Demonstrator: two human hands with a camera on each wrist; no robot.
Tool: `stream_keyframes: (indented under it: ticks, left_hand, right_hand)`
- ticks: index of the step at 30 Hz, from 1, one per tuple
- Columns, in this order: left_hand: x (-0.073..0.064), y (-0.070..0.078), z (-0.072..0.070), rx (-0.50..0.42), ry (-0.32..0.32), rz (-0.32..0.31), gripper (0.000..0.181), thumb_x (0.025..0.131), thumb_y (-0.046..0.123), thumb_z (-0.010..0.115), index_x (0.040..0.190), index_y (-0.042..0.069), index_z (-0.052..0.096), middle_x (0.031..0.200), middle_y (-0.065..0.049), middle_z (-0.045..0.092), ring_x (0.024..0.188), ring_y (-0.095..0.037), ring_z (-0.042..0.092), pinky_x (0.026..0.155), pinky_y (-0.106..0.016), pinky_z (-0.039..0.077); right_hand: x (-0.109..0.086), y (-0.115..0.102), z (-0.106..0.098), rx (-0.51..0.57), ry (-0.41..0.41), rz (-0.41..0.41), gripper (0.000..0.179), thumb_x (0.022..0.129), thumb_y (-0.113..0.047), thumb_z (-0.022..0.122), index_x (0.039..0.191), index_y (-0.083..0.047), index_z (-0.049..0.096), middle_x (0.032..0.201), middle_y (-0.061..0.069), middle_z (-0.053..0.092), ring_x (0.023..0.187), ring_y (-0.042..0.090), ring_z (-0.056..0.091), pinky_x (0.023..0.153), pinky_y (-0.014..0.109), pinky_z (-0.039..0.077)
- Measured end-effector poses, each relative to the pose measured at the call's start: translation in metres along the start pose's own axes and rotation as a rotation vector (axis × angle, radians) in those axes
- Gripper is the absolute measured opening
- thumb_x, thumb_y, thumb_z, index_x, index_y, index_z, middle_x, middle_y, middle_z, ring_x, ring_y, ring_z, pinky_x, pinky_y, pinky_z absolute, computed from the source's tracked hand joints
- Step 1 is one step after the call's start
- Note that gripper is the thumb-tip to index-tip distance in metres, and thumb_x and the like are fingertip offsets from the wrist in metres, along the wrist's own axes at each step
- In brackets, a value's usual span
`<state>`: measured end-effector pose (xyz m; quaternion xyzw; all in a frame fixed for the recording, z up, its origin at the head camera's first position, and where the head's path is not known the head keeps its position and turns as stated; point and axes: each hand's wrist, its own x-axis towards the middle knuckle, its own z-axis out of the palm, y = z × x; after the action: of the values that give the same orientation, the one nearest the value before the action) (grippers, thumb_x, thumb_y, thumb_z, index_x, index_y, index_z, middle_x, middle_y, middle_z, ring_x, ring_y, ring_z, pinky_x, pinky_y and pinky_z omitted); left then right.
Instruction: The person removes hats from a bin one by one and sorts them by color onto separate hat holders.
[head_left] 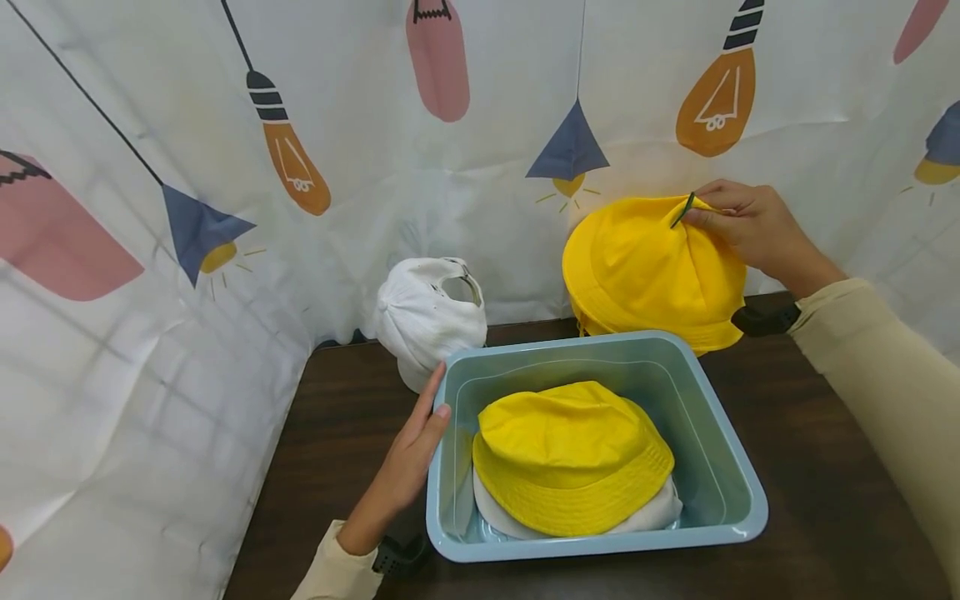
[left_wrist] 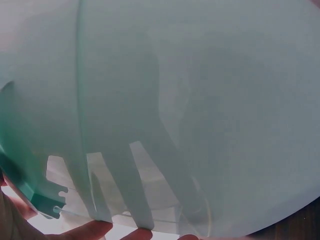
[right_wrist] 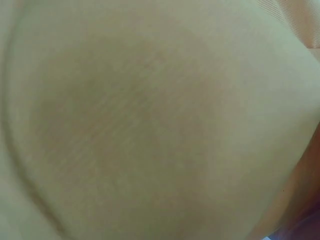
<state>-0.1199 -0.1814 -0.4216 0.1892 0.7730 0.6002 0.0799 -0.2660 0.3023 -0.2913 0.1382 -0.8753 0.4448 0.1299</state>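
My right hand (head_left: 750,225) pinches the top of a yellow brimmed hat (head_left: 652,267), beside a short dark green strip on its crown. That hat is upright behind the tub, its lower edge partly behind the rim. My left hand (head_left: 408,450) lies along the left side of a light blue plastic tub (head_left: 720,425), thumb and fingers fairly straight against the rim and outer wall. Its fingertips (left_wrist: 102,227) touch the glossy wall in the left wrist view. Inside the tub, a yellow bucket hat (head_left: 570,450) lies over something white (head_left: 652,508), mostly hidden. The right wrist view is a pale blur.
A white cap (head_left: 431,312) with an open back strap stands behind the tub's left corner, against the patterned curtain (head_left: 487,192). The dark wooden table (head_left: 337,417) extends left and right of the tub.
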Motion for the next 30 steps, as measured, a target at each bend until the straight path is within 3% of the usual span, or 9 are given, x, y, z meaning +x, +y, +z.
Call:
stream_keyframes:
  ticks: [24,30]
  left_hand:
    - [-0.001,-0.001,0.000,-0.003,0.007,0.008,0.057,0.113,0.030,0.030,0.165,0.032,0.007,0.173,-0.003,0.008,0.155,-0.040,0.021,0.116,-0.067,0.025]
    - [-0.002,-0.002,0.001,0.003,0.008,0.004,0.057,0.113,0.030,0.030,0.165,0.033,0.007,0.173,-0.004,0.008,0.155,-0.042,0.022,0.115,-0.068,0.027]
  right_hand:
    - [-0.005,0.004,0.022,0.003,-0.033,0.036,0.036,0.098,-0.033,0.069,0.116,-0.002,0.074,0.119,-0.011,0.057,0.105,0.010,0.055,0.080,0.005,0.050]
    - [-0.006,0.007,0.025,-0.004,-0.038,0.074,0.041,0.098,-0.037,0.068,0.126,-0.008,0.072,0.124,-0.009,0.055,0.109,0.011,0.053,0.082,0.004,0.049]
